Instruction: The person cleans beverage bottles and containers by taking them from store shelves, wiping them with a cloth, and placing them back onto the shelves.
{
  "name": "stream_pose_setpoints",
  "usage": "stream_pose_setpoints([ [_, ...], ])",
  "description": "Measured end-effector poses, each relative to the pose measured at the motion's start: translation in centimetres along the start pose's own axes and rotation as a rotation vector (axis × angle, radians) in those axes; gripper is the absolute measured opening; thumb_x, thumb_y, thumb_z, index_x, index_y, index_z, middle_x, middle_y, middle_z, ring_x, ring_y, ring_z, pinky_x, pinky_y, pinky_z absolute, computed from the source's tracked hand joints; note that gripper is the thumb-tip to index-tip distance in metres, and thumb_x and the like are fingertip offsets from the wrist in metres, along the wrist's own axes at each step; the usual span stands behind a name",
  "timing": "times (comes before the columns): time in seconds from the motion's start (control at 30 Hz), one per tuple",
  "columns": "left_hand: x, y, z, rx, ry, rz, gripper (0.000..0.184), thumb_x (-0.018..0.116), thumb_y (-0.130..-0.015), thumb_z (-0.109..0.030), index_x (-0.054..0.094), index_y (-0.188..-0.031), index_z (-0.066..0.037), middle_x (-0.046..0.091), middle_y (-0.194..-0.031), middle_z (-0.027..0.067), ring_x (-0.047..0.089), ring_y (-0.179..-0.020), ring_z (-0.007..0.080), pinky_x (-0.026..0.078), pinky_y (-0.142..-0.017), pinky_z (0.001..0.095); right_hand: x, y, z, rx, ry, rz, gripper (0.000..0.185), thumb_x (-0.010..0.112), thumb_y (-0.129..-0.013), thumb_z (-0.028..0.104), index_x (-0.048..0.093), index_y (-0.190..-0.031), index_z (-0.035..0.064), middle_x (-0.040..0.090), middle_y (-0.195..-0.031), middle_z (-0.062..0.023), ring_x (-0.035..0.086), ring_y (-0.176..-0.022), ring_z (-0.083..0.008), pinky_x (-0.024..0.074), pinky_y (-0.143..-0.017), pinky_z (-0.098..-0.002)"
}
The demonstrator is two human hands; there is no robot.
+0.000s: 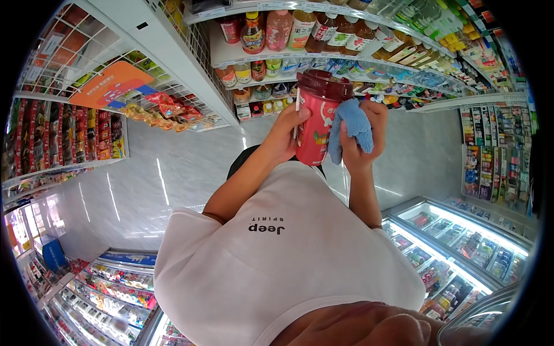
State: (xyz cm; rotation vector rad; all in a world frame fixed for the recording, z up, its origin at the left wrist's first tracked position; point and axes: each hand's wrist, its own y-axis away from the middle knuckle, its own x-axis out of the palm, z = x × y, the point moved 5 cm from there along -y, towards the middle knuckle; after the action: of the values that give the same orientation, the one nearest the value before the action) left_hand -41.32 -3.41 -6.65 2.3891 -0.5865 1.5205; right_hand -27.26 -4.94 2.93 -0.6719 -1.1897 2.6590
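Note:
A red lidded cup (314, 130) with a dark red lid (324, 85) is held up in front of my chest, tilted a little. My left hand (287, 131) is closed around the cup's left side, thumb on its front. In my right hand (369, 130), the fingers are wrapped round a blue cloth (355, 124), which rests against the cup's right side. A thin pale strip, perhaps a straw, runs along the cup beside my left thumb. The cup's far side is hidden.
Ahead stands a shelf (231, 59) of bottled drinks. A wire rack (199, 60) with snack packets (167, 109) is at the left. Glass-topped lit cases (461, 230) stand at lower right, more product shelves (109, 288) at lower left. Grey tiled floor (144, 173) lies between.

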Motion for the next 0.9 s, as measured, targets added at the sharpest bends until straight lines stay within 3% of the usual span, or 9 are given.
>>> stream_pose_setpoints([
  [0.13, -0.1, 0.1, -0.4, 0.021, -0.067, 0.006, 0.048, 0.064, -0.094, -0.029, 0.052, -0.131, -0.002, 0.065, -0.118, 0.0111, 0.065, -0.107, 0.0197, 0.055, -0.091, 0.0356, -0.2, 0.2, 0.5, -0.015, 0.011, 0.020, 0.028, 0.071, -0.078, 0.004, 0.062, -0.103, -0.0031, 0.058, -0.108, -0.0168, 0.056, -0.095, -0.0263, 0.0440, -0.087, -0.0361],
  [0.23, 0.2, 0.1, -0.5, 0.046, -0.116, -0.061, 0.047, 0.066, -0.092, -0.027, 0.053, -0.129, -0.002, 0.067, -0.112, 0.0090, 0.067, -0.092, 0.0139, 0.057, -0.077, 0.0291, -0.2, 0.3, 0.3, -0.040, 0.008, 0.015, 0.029, 0.072, -0.078, 0.005, 0.062, -0.105, -0.0029, 0.058, -0.107, -0.0169, 0.057, -0.095, -0.0271, 0.0440, -0.087, -0.0369],
  [0.33, -0.8, -0.3, -0.4, 0.068, -0.189, -0.010, 0.049, 0.070, -0.089, -0.026, 0.053, -0.128, -0.003, 0.068, -0.104, 0.0059, 0.064, -0.073, 0.0071, 0.052, -0.059, 0.0217, -0.4, 0.4, 0.0, -0.054, -0.009, 0.022, 0.031, 0.073, -0.078, 0.008, 0.062, -0.105, -0.0025, 0.058, -0.107, -0.0169, 0.057, -0.096, -0.0276, 0.0441, -0.087, -0.0378],
  [0.43, -1.1, -0.3, -0.4, 0.118, -0.220, -0.033, 0.052, 0.073, -0.086, -0.027, 0.053, -0.128, -0.004, 0.068, -0.099, 0.0037, 0.058, -0.063, 0.0040, 0.046, -0.050, 0.0188, -0.4, 1.0, -0.4, -0.071, -0.028, 0.042, 0.031, 0.073, -0.079, 0.012, 0.062, -0.104, -0.0020, 0.058, -0.107, -0.0171, 0.056, -0.096, -0.0277, 0.0441, -0.087, -0.0384],
  [0.47, -1.2, -0.3, -0.5, 0.128, -0.232, -0.038, 0.052, 0.074, -0.086, -0.026, 0.053, -0.128, -0.005, 0.068, -0.097, 0.0032, 0.057, -0.060, 0.0035, 0.045, -0.048, 0.0183, -0.3, 1.3, -0.5, -0.061, -0.035, 0.042, 0.034, 0.074, -0.074, 0.010, 0.062, -0.104, -0.0013, 0.057, -0.106, -0.0172, 0.056, -0.094, -0.0280, 0.0450, -0.085, -0.0384],
  [0.53, -1.0, -0.1, -1.1, 0.130, -0.261, -0.038, 0.053, 0.075, -0.085, -0.026, 0.052, -0.129, -0.005, 0.067, -0.096, 0.0027, 0.056, -0.059, 0.0038, 0.045, -0.048, 0.0187, 0.1, 2.3, -0.7, -0.041, -0.050, 0.041, 0.043, 0.075, -0.065, 0.005, 0.061, -0.106, 0.0000, 0.056, -0.105, -0.0174, 0.056, -0.090, -0.0286, 0.0468, -0.080, -0.0384],
  [0.83, 0.1, 0.1, -2.2, 0.189, -0.304, -0.098, 0.057, 0.078, -0.082, -0.023, 0.051, -0.129, -0.004, 0.064, -0.096, 0.0014, 0.054, -0.060, 0.0039, 0.043, -0.048, 0.0187, 1.7, 5.3, -2.6, 0.196, -0.238, -0.081, 0.038, 0.069, -0.078, 0.003, 0.056, -0.114, -0.0017, 0.056, -0.111, -0.0166, 0.054, -0.101, -0.0254, 0.0430, -0.090, -0.0371],
  [0.9, 0.8, 0.4, -2.8, 0.213, -0.389, -0.083, 0.063, 0.079, -0.081, -0.023, 0.050, -0.132, -0.004, 0.063, -0.103, 0.0032, 0.058, -0.072, 0.0080, 0.048, -0.059, 0.0225, 1.3, 4.8, -2.8, 0.211, -0.236, -0.091, 0.046, 0.069, -0.078, 0.003, 0.053, -0.121, -0.0020, 0.056, -0.112, -0.0163, 0.054, -0.101, -0.0244, 0.0435, -0.090, -0.0360],
])
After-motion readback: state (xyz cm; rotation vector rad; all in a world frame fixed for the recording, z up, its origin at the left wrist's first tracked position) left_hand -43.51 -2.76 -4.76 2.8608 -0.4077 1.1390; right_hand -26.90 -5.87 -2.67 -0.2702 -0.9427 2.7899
